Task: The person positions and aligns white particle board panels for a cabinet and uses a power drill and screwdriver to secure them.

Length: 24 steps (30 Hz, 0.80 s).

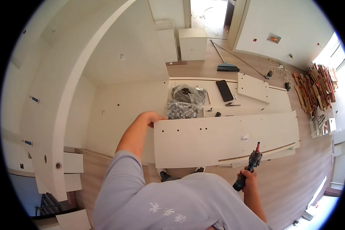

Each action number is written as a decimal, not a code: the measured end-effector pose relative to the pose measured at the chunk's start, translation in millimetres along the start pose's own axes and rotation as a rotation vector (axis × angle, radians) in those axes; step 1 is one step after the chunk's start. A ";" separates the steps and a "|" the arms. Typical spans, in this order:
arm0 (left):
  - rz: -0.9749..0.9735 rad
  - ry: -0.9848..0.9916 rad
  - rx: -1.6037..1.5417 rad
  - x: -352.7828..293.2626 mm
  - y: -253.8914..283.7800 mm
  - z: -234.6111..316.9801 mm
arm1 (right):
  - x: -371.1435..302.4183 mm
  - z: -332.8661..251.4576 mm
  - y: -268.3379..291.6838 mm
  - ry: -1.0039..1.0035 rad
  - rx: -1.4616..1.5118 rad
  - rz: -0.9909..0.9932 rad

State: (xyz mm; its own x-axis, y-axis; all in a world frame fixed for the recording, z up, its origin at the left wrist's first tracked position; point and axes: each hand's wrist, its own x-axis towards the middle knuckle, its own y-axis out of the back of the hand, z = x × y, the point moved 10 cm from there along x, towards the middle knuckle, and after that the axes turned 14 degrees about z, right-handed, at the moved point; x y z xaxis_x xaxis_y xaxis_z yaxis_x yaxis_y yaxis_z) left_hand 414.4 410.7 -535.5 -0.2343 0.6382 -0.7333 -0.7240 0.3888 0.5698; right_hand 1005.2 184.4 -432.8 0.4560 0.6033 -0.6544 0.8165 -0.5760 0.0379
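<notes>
A long white panel (218,134) lies across in front of me, with several dark holes near its left end and a groove along its near right edge. My left hand (152,117) grips the panel's far left corner; its fingertips are partly hidden behind the edge. Off the panel's near right side, my right hand (250,181) is closed round the handle of a dark cordless drill (253,160), whose reddish-tipped bit points away from me. Beyond the panel sits a clear plastic bag (184,109) of small round fittings. A flat black slab (224,90) like a phone lies farther right.
Under the bag spreads a larger white board (211,81), carrying a smaller white panel (253,88) and small dark tools (232,104). A broom (228,68) rests on the wooden floor. Stacked wood strips (314,86) stand at right, and a white cabinet box (192,44) at the back.
</notes>
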 end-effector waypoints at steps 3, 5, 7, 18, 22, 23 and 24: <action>0.104 -0.245 0.285 17.0 8.0 20.0 | -3.3 -0.5 -11.5 0.009 -0.002 -0.026; 0.236 -0.365 0.392 18.2 22.0 43.7 | -6.3 0.4 -17.1 0.000 0.003 -0.037; 0.406 -0.390 0.336 15.1 45.1 56.6 | -8.1 -0.2 -16.1 0.009 -0.011 -0.028; 1.033 -0.370 -0.076 -15.7 128.8 35.9 | -11.6 2.6 -4.6 -0.032 0.052 0.001; 1.103 -0.226 -0.263 -30.5 132.1 -4.4 | -9.3 8.1 6.3 -0.009 0.084 0.032; 0.985 -0.155 -0.331 -17.7 120.9 -32.6 | -8.2 9.9 7.9 -0.008 0.084 0.033; 0.866 -0.085 -0.399 -6.8 105.7 -61.4 | -6.8 11.0 8.6 -0.006 0.089 0.023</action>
State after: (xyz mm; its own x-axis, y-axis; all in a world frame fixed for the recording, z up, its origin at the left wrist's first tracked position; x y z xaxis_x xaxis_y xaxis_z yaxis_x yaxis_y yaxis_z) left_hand 299.6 406.6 -493.1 -0.7554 0.6506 -0.0785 -0.4934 -0.4858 0.7215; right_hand 1005.2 169.2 -436.4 0.4716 0.5862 -0.6588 0.7712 -0.6364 -0.0143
